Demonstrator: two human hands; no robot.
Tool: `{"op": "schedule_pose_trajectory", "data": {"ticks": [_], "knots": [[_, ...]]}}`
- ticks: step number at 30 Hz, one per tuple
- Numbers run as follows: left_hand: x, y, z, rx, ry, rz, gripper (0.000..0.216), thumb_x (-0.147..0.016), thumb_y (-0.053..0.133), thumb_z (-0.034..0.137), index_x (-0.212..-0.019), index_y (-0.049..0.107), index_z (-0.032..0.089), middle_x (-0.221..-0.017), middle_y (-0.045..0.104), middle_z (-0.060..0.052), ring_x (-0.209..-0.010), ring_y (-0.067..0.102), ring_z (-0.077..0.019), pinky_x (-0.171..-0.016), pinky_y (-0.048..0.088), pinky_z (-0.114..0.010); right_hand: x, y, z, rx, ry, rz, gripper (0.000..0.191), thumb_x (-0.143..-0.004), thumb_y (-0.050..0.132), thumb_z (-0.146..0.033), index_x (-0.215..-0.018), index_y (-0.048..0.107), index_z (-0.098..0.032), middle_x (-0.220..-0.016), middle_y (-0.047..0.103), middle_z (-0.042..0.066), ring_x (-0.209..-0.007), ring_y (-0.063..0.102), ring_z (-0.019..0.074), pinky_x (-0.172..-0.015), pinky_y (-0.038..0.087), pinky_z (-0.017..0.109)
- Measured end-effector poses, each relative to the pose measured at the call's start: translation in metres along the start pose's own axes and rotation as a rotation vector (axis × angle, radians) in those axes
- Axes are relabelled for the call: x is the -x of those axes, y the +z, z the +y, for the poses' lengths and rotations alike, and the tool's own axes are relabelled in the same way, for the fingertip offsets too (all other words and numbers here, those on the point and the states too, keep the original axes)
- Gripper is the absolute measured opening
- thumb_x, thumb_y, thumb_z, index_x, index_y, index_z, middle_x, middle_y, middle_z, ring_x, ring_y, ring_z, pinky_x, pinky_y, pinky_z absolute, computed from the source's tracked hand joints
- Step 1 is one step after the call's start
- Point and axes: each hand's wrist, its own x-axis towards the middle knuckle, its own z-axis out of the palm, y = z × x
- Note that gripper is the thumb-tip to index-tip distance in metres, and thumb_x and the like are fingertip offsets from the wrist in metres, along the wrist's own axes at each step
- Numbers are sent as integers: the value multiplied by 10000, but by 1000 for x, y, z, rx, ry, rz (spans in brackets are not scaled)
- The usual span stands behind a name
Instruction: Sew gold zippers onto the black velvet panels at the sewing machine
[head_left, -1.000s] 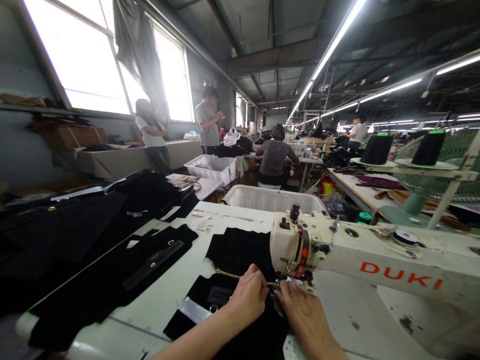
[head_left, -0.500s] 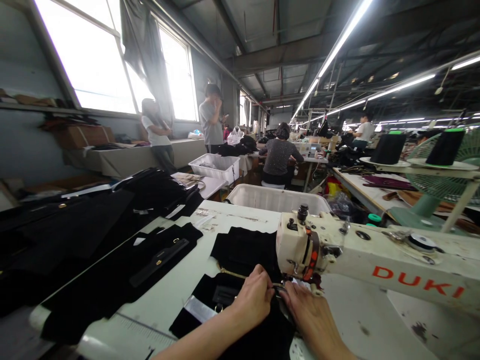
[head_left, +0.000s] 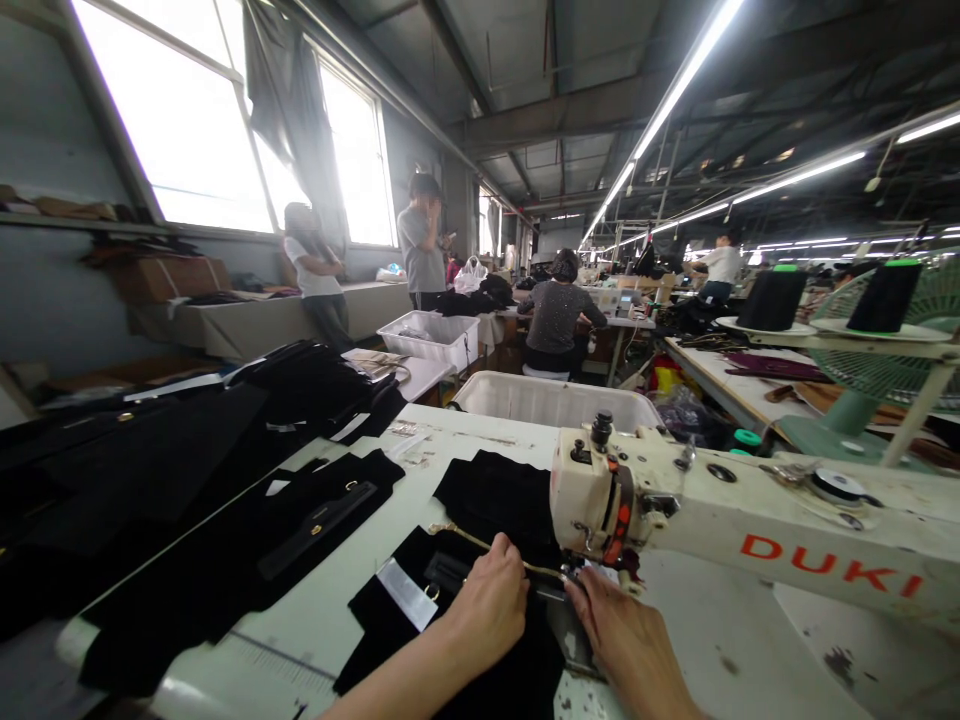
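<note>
Left hand (head_left: 491, 595): fingers bunched closely on the gold strip (head_left: 544, 571); whether they pinch cloth too, I cannot tell.
Right hand (head_left: 622, 625): fingertips drawn together at the strip's near-needle end, just beside the left hand; I cannot tell whether they grip anything.
Gold strip: passes under the left fingers, reaching out beyond them on one side and toward the right fingertips on the other.
Lower black piece (head_left: 517, 650): under and in front of the left hand, bearing a silvery patch (head_left: 407, 592) and a gold ring (head_left: 432, 592) left of that hand.
Upper black piece (head_left: 491, 490): flat, just beyond the left hand.
DUKI machine (head_left: 589, 490): head just beyond the right hand, its arm stretching rightward.
Black panel (head_left: 240, 570): well left of both hands, with gold fittings.
White bin (head_left: 555, 395): beyond both hands, past the table (head_left: 262, 640).
</note>
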Motion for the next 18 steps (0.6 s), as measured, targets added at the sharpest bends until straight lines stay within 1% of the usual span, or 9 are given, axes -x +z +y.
{"op": "schedule_pose_trajectory", "data": {"ticks": [3, 5, 7, 9, 12, 14, 16, 18], "knots": [[-4, -1, 14, -80, -14, -16, 326, -891, 449, 283, -1083, 599, 65, -1173, 557, -210, -1064, 601, -337, -927, 470, -454, -2, -2, -2, -3, 18, 16, 563, -1054, 85, -359, -891, 600, -200, -711, 679, 5, -523, 656, 142, -388, 395, 260], [-8, -3, 21, -113, -22, -28, 365, -857, 489, 304, -1090, 618, 54, -1194, 550, -231, -1078, 595, -383, -917, 469, -502, -4, -4, -4, -4, 16, 29, 562, -1056, 91, -354, -849, 591, -202, -665, 659, -5, -490, 641, 139, -376, 375, 264], [-13, -7, 22, -122, -14, -50, 315, -810, 507, 245, -1034, 656, 81, -1179, 571, -206, -1032, 623, -368, -875, 495, -477, -5, -5, -6, -6, -8, 39, 565, -1055, 84, -349, -836, 584, -200, -676, 660, 3, -493, 639, 142, -385, 372, 266], [-17, -11, 16, -107, 5, -67, 256, -774, 516, 203, -951, 686, 131, -1133, 605, -155, -985, 647, -322, -842, 513, -417, -6, -5, -9, -3, -43, 39, 558, -1052, 79, -338, -848, 579, -196, -685, 657, 15, -510, 643, 153, -400, 377, 273], [-22, -14, 2, -52, 25, -55, 207, -779, 530, 210, -907, 691, 187, -1059, 634, -93, -994, 641, -257, -852, 500, -333, -5, -2, -12, 13, -84, 37, 528, -1047, 92, -302, -873, 576, -185, -676, 643, 30, -526, 644, 178, -418, 386, 289], [-23, -13, -5, -12, 33, -35, 193, -783, 531, 207, -899, 685, 202, -1042, 636, -72, -1002, 629, -226, -858, 485, -299, -5, 1, -14, 30, -91, 39, 492, -1041, 110, -269, -919, 576, -169, -700, 647, 50, -555, 650, 195, -429, 391, 294], [-22, -10, -7, 22, 33, -18, 175, -775, 538, 207, -875, 681, 204, -1021, 636, -64, -978, 626, -218, -839, 479, -292, -6, 3, -16, 44, -83, 29, 421, -1034, 167, -236, -932, 569, -165, -707, 639, 59, -579, 648, 205, -444, 396, 292], [-21, -7, -7, 49, 25, -1, 169, -770, 537, 205, -861, 680, 205, -998, 635, -64, -951, 623, -221, -816, 473, -300, -8, 3, -19, 53, -70, 3, 315, -1019, 271, -212, -885, 554, -179, -675, 610, 44, -577, 633, 206, -454, 393, 285]]}}
